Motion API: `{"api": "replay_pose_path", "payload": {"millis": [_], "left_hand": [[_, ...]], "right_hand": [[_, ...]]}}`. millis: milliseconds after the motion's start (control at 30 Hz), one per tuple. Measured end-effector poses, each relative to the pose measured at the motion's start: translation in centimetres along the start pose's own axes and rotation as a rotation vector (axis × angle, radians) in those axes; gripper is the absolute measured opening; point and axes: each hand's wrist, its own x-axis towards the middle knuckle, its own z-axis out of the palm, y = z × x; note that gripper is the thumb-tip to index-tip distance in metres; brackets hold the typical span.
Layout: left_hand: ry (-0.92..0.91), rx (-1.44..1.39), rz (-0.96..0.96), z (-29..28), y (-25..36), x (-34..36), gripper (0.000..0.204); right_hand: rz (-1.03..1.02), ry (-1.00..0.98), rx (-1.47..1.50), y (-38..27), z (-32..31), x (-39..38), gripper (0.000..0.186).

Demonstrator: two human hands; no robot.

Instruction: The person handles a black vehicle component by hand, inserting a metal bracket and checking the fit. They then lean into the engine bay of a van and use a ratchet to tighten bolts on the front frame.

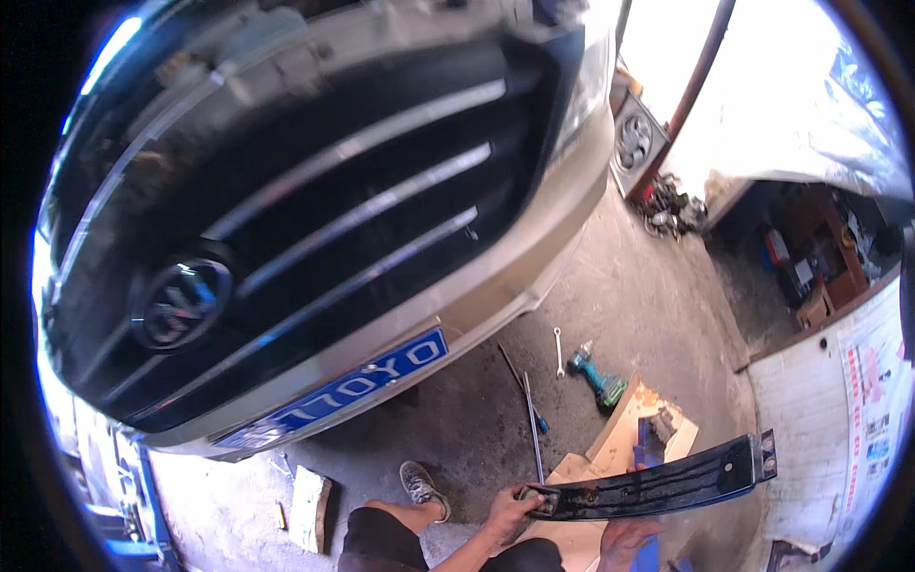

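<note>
A long, slightly curved black metal bar (686, 475) with a bracket plate at its right end lies across the lower right of the head view. My left hand (510, 515) grips its left end. My right hand (624, 541) is under its middle, gripping it from below, partly hidden by the bar. Beneath it are light cardboard (600, 453) and some blue material (646, 553). A teal power drill (596, 377), a wrench (559, 353) and long rods (532, 429) lie on the concrete floor (648, 296) beyond the bar.
A car front with a dark grille (362, 191) and beige bumper (515, 276) fills the upper left. A fan (634, 143), scrap pile (672, 208) and cluttered opening (801, 257) are at upper right, a white wall (801, 400) at right. A pale block (310, 505) lies lower left.
</note>
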Motion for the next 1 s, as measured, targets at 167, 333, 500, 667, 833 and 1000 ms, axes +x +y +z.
{"api": "replay_pose_path", "payload": {"millis": [167,333,500,667,833,1000], "left_hand": [[-0.051,-0.105,-0.055,5.6,6.0,-10.6,0.032],[-0.203,-0.065,-0.037,10.4,15.6,-21.1,0.031],[-0.296,0.049,0.069,9.8,18.3,-24.6,0.036],[-0.356,0.148,0.058,8.1,22.7,-27.5,0.047],[-0.377,0.254,0.074,7.0,29.3,-29.8,0.059],[-0.28,0.383,0.101,5.2,33.5,-28.8,0.073]], "right_hand": [[-0.113,-0.095,-0.282,-12.2,4.4,0.5,0.064],[-0.182,-0.029,-0.403,-24.7,12.0,-2.5,0.049],[-0.25,0.016,-0.227,-31.9,18.4,-4.3,0.057],[-0.164,0.066,-0.071,-35.4,24.1,-4.9,0.064],[-0.247,0.024,-0.115,-34.7,27.1,-4.2,0.061],[-0.261,-0.002,-0.106,-34.0,29.8,-2.9,0.064]]}}
